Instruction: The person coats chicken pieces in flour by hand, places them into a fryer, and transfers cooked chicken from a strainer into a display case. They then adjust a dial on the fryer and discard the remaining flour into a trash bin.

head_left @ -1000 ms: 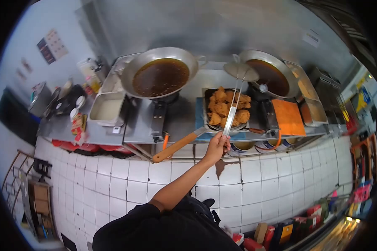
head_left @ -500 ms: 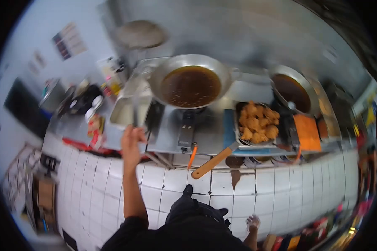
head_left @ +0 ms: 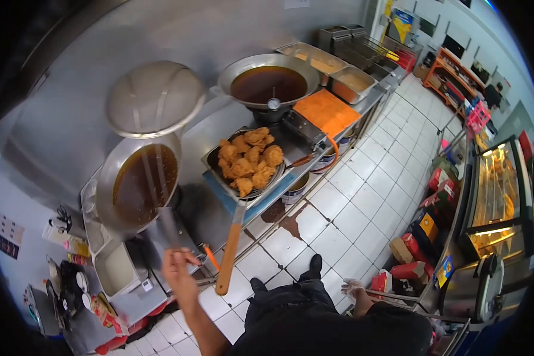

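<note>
My left hand [head_left: 181, 270] is closed around the handle of a large round mesh skimmer [head_left: 154, 98]. The skimmer's head is raised above the left wok [head_left: 111, 178], which holds dark oil; its handle is blurred by motion. In a clear glove, my right hand [head_left: 353, 289] hangs low at my side, fingers apart, with nothing in it. Pieces of fried chicken [head_left: 249, 160] lie heaped in a second strainer, whose wooden handle [head_left: 228, 255] juts over the counter's front edge. That strainer rests by a blue cloth [head_left: 258, 204], and neither hand touches it.
A second wok [head_left: 228, 74] of dark oil carries a dial thermometer [head_left: 273, 104]. Beyond an orange board [head_left: 326, 111] stand metal trays [head_left: 362, 95]. A pan of pale liquid [head_left: 115, 267] sits at left. Dark liquid stains the tiled floor [head_left: 296, 222]. A lit display case [head_left: 495, 196] is at right.
My view has swung to the right, bringing in the display case and the far aisle. The skimmer stays in my left hand, its head now over the left wok. My right hand still hangs low.
</note>
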`<state>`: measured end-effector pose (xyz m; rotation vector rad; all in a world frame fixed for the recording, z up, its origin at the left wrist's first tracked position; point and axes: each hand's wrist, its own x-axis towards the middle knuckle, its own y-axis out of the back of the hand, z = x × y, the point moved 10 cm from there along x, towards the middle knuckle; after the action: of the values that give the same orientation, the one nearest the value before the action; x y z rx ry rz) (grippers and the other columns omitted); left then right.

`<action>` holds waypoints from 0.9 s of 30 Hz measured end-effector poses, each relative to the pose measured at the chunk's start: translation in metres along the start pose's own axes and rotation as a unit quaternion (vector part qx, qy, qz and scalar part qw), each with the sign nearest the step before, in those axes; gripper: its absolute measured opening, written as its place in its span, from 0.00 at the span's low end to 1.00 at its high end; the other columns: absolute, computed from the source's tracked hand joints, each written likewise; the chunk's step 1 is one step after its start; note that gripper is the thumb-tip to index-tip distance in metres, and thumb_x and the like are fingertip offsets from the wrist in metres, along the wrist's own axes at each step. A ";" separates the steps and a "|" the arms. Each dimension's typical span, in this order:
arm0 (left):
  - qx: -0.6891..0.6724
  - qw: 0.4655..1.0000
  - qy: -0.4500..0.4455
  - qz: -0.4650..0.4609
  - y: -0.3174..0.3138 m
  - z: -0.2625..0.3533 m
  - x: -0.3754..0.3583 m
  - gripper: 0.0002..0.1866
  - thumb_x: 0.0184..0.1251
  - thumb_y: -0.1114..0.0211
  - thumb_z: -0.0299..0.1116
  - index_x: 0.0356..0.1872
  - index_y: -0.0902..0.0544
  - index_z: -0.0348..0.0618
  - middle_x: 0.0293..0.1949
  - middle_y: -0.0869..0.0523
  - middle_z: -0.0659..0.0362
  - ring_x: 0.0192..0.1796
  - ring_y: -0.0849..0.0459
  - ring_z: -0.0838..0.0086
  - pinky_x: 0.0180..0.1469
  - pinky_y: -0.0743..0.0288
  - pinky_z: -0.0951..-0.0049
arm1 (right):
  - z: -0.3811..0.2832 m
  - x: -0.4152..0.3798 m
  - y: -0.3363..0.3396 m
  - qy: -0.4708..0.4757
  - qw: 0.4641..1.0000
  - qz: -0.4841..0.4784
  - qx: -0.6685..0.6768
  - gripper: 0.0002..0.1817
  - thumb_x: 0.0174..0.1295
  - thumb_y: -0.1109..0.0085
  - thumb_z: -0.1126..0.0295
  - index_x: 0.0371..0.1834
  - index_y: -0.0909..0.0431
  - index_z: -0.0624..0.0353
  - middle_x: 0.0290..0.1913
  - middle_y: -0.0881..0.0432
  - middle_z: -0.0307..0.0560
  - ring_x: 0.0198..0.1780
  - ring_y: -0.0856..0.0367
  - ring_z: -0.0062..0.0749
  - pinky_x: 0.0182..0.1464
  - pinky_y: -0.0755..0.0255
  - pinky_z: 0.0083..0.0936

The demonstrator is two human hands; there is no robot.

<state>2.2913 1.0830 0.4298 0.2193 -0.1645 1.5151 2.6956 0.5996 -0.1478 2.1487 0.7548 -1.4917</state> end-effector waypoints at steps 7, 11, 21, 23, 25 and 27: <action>-0.176 0.953 0.095 -0.229 -0.307 -0.042 -0.044 0.15 0.76 0.50 0.41 0.42 0.26 0.36 0.24 0.21 0.59 0.25 0.25 0.80 0.28 0.34 0.81 | -0.005 0.050 0.091 -0.004 0.993 0.001 0.122 0.23 0.65 0.52 0.58 0.61 0.31 0.56 0.47 0.23 0.61 0.43 0.22 0.57 0.48 0.27 0.53; -0.267 0.902 0.148 -0.306 -0.505 -0.104 -0.069 0.16 0.75 0.47 0.42 0.46 0.27 0.36 0.27 0.22 0.59 0.24 0.28 0.81 0.31 0.30 0.78 | -0.035 0.046 0.150 0.062 0.978 -0.014 0.201 0.18 0.64 0.49 0.61 0.53 0.26 0.59 0.43 0.21 0.59 0.38 0.21 0.53 0.42 0.25 0.50; -0.232 0.937 0.224 -0.135 -0.817 -0.314 0.032 0.09 0.76 0.51 0.34 0.45 0.25 0.40 0.35 0.15 0.56 0.24 0.25 0.81 0.23 0.33 0.82 | -0.065 0.025 0.228 0.074 0.906 0.018 0.416 0.04 0.60 0.47 0.70 0.29 0.31 0.51 0.18 0.37 0.36 0.15 0.37 0.25 0.18 0.41 0.27; -0.224 0.939 0.252 -0.076 -0.842 -0.336 0.069 0.08 0.75 0.49 0.33 0.45 0.25 0.41 0.33 0.15 0.58 0.25 0.24 0.80 0.25 0.32 0.80 | -0.044 0.018 0.230 0.065 0.892 0.032 0.446 0.04 0.60 0.47 0.70 0.29 0.31 0.50 0.18 0.36 0.36 0.16 0.37 0.25 0.18 0.40 0.27; -0.141 0.964 0.222 -0.045 -0.866 -0.388 0.112 0.09 0.74 0.47 0.34 0.46 0.25 0.41 0.34 0.14 0.57 0.26 0.24 0.79 0.26 0.32 0.78 | -0.023 0.012 0.225 0.052 0.880 0.056 0.469 0.05 0.61 0.48 0.69 0.28 0.31 0.50 0.18 0.36 0.36 0.16 0.36 0.25 0.19 0.40 0.27; -0.082 0.974 0.211 0.021 -0.867 -0.425 0.143 0.08 0.74 0.46 0.34 0.44 0.25 0.41 0.34 0.14 0.57 0.25 0.23 0.77 0.24 0.34 0.77 | -0.014 0.009 0.214 0.036 0.869 0.068 0.489 0.05 0.61 0.48 0.69 0.28 0.31 0.49 0.18 0.36 0.36 0.17 0.36 0.24 0.20 0.40 0.27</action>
<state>3.1517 1.2885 0.0176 -0.2407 0.0468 1.5473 2.8459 0.4457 -0.1453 2.8632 -0.2542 -1.9676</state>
